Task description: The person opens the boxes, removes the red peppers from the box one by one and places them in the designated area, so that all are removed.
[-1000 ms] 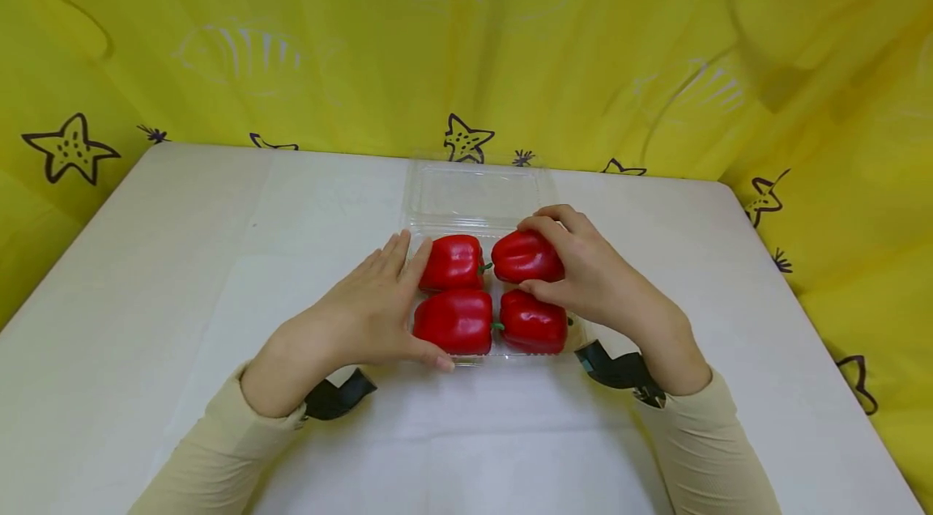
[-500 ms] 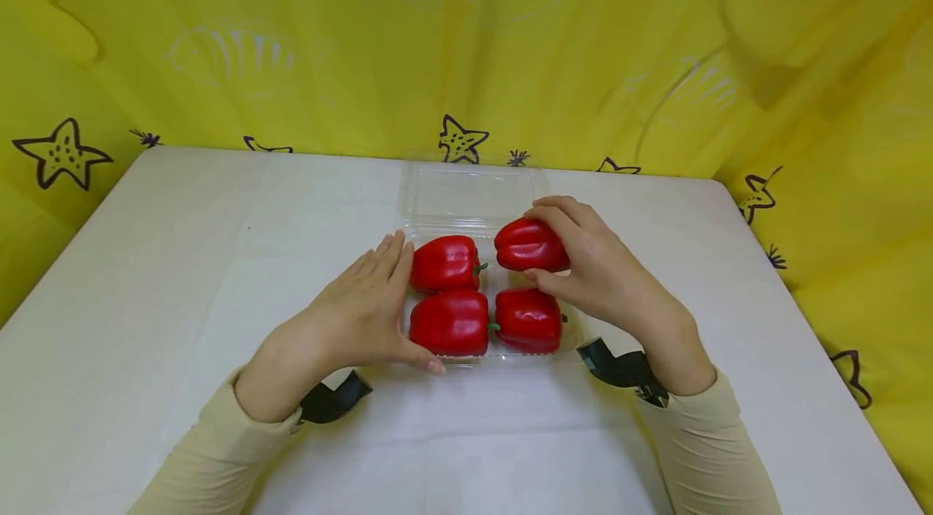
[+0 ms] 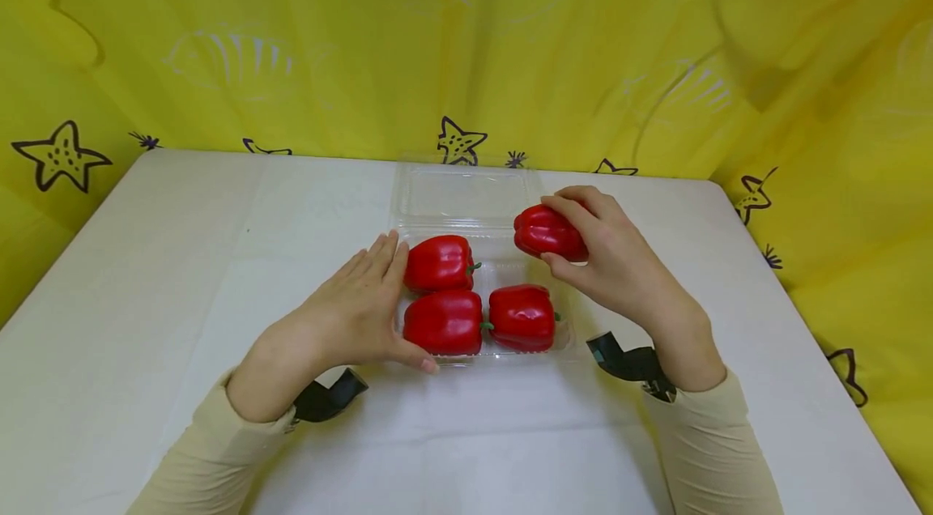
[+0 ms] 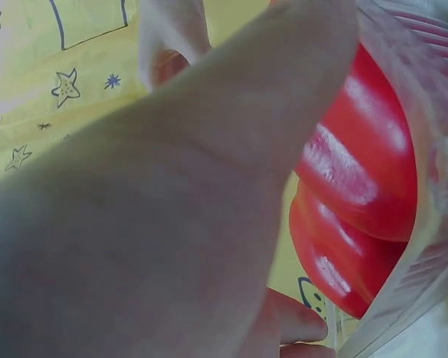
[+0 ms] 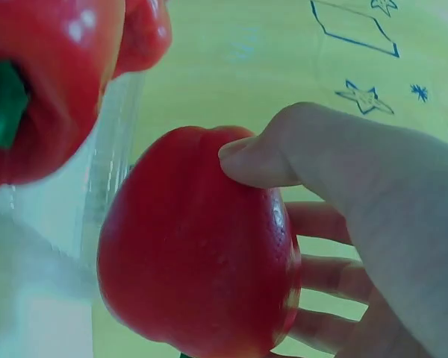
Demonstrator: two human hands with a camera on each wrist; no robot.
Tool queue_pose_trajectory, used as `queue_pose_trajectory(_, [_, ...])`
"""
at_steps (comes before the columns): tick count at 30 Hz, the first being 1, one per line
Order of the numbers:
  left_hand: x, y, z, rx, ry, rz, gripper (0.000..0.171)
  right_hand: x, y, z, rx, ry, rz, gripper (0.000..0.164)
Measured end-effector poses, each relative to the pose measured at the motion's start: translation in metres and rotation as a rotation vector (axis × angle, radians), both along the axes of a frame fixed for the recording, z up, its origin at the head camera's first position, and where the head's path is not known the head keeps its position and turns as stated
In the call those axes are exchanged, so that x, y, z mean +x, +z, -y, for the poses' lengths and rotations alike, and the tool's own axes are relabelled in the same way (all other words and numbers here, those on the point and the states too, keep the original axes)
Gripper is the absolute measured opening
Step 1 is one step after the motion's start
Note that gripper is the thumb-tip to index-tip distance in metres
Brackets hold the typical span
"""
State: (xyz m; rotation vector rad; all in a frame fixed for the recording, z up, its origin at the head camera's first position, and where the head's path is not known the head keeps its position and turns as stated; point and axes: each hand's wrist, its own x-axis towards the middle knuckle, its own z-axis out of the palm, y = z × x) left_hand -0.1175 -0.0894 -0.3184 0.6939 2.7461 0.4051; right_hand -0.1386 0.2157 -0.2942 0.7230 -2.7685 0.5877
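Note:
My right hand [image 3: 612,256] grips a red bell pepper [image 3: 547,231] above the right back part of a clear plastic clamshell box [image 3: 503,264]. In the right wrist view the thumb presses one side of that pepper [image 5: 198,246] and the fingers curl round the other. Three more red bell peppers lie in the box: one at the back left [image 3: 439,262], one at the front left [image 3: 443,322], and one at the front right [image 3: 521,317]. With fingers straight and thumb spread, my left hand [image 3: 357,312] rests along the box's left side, its thumb at the front edge.
The clear lid [image 3: 466,195] of the box lies folded back towards the far edge of the white table [image 3: 466,450]. A yellow patterned cloth [image 3: 364,37] hangs behind the table and at both sides.
My right hand has lifted the back right pepper and moved it up and to the right, away from the others. My left hand has stayed at the box's side.

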Motion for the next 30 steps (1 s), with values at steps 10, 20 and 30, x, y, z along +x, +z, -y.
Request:
queue_pose_trajectory(10, [-0.001, 0.0, 0.0, -0.018, 0.011, -0.006, 0.138, -0.007, 0.001, -0.017, 0.017, -0.094, 0.004, 0.06])
queue_pose_trajectory(20, [-0.001, -0.002, 0.0, -0.014, 0.005, 0.001, 0.138, -0.013, -0.005, -0.033, 0.021, -0.134, 0.008, 0.058])
queue_pose_trajectory(30, [-0.001, -0.002, 0.0, -0.016, 0.008, 0.005, 0.138, -0.023, -0.016, -0.051, 0.047, -0.18, 0.035, 0.054])
